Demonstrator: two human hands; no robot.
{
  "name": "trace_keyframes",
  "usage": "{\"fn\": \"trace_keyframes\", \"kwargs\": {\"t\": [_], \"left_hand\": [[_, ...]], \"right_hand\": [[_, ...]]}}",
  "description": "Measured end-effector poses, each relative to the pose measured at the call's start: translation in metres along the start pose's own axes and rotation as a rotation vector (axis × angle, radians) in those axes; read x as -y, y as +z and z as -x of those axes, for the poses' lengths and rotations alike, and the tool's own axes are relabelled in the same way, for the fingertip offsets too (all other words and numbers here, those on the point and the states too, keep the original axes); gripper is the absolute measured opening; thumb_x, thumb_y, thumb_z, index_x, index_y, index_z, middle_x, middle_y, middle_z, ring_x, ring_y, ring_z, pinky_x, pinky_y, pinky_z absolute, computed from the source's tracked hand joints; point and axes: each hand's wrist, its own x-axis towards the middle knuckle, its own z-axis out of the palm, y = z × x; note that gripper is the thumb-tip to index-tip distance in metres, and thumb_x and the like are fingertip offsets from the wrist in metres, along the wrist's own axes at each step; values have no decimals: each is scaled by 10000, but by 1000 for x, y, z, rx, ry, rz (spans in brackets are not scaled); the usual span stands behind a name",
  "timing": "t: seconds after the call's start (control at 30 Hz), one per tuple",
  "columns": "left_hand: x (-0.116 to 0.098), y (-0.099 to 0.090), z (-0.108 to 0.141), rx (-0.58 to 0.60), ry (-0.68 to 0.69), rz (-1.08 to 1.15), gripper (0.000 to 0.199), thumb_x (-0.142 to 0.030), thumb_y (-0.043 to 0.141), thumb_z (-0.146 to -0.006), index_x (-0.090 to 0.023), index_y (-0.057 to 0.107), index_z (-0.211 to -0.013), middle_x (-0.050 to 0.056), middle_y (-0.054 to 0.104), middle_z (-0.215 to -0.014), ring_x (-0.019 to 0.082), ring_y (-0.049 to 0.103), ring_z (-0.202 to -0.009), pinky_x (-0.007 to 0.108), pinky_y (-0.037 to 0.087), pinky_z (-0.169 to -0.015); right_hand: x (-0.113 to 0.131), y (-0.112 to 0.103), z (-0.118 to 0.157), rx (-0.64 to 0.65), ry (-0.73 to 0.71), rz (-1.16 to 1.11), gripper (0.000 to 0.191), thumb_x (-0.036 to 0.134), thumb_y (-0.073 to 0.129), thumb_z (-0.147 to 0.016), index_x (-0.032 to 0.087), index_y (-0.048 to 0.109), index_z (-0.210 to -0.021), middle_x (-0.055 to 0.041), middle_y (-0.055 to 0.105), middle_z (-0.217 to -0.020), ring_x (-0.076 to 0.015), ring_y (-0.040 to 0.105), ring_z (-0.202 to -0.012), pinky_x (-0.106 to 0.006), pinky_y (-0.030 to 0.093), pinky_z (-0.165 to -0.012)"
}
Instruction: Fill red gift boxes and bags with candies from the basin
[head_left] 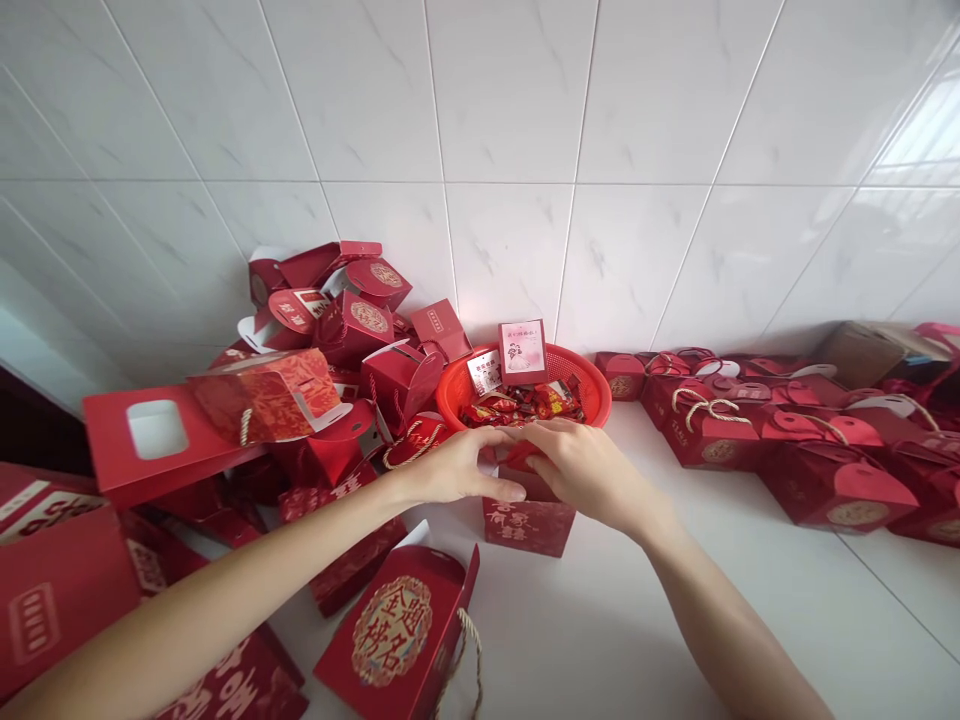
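A small red gift box (pixel 529 527) with pale characters on its front stands on the white surface before me. My left hand (pixel 469 465) is at its upper left, thumb stretched across the front and fingers curled at the top. My right hand (pixel 574 465) bends over the top right of the same box, its fingertips on red flaps. The fingertips of both hands nearly meet, and the box top is mostly hidden under them. Just behind is a red plastic basket (pixel 598 390) of wrapped sweets (pixel 555 400), with a pink printed card (pixel 523 350) upright in it.
Many red boxes (pixel 367 318) are heaped at the left. One with a round emblem (pixel 394 630) and rope handle lies near the front. Closed boxes with cords (pixel 712 440) stand in rows at the right. A tiled wall (pixel 510 240) rises behind.
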Motion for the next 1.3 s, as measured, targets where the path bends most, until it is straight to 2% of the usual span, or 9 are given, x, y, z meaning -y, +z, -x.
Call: {"fn": "trace_keyframes", "kwargs": {"t": [0.13, 0.27, 0.47, 0.6, 0.73, 0.93, 1.07, 1.17, 1.3], "left_hand": [[-1, 1, 0, 23, 13, 17, 453, -309, 836, -663, -195, 702, -1081, 39, 722, -1091, 240, 642, -1019, 370, 478, -918], [-2, 2, 0, 16, 6, -10, 464, -312, 836, -663, -202, 698, -1092, 32, 720, -1080, 236, 635, -1015, 348, 474, -891], [-1, 0, -1, -8, -1, -61, 388, -363, 835, -677, -217, 697, -1010, 3, 715, -1112, 194, 651, -928, 308, 492, -829], [-2, 1, -1, 20, 70, -50, 369, -366, 792, -760, -217, 701, -1085, 31, 719, -1183, 220, 657, -1050, 321, 495, -902], [0, 1, 2, -26, 178, -176, 257, -406, 671, -892, -218, 724, -1059, 50, 718, -1212, 223, 656, -1130, 324, 504, -950], [5, 3, 4, -116, 338, -448, 237, -240, 699, -863, -220, 758, -1092, 57, 759, -1138, 215, 696, -1067, 346, 519, -987], [0, 8, -7, -197, 392, -402, 222, -249, 665, -884, -214, 769, -1078, 53, 785, -1056, 226, 715, -1031, 361, 538, -983], [-11, 12, -16, -229, 409, -298, 326, -266, 668, -878, -220, 716, -1198, 60, 737, -1228, 240, 687, -1116, 376, 527, -1022], [-22, 17, -29, -278, 435, -203, 563, -279, 684, -864, -231, 543, -1408, 78, 700, -1285, 224, 696, -1037, 396, 552, -981]], "right_hand": [[11, 1, 0, 71, 85, 198, 241, 59, 494, -887, 161, 584, -1086, -92, 711, -873, -226, 675, -772, -278, 334, -563], [15, 0, -1, 51, 109, 194, 222, 58, 523, -882, 171, 571, -1067, -91, 711, -934, -223, 663, -845, -280, 304, -574], [8, -8, 9, -33, 29, 173, 134, 69, 546, -908, 175, 609, -960, -71, 692, -918, -173, 606, -769, -264, 265, -562], [0, -10, 13, 3, -112, 52, 174, 89, 505, -949, 195, 639, -987, -28, 684, -808, -123, 560, -622, -256, 226, -523], [-14, -19, 14, -59, -132, -91, 141, 217, 530, -979, 201, 668, -1002, -37, 720, -856, -148, 628, -682, -244, 363, -565], [-53, -35, 20, -185, -49, -353, 341, 422, 661, -900, 218, 672, -1173, -89, 722, -1164, -255, 696, -1027, -389, 558, -885], [-73, -33, 26, -113, -32, -555, 547, 500, 737, -818, 211, 629, -1269, -110, 693, -1232, -264, 676, -1110, -425, 563, -960], [-79, -27, 34, -68, 16, -662, 639, 472, 773, -787, 201, 586, -1334, -128, 648, -1314, -261, 677, -1114, -438, 567, -969], [-81, -20, 48, -88, 61, -793, 502, 445, 730, -835, 180, 641, -1252, -119, 701, -1209, -254, 708, -1027, -440, 590, -917]]}}
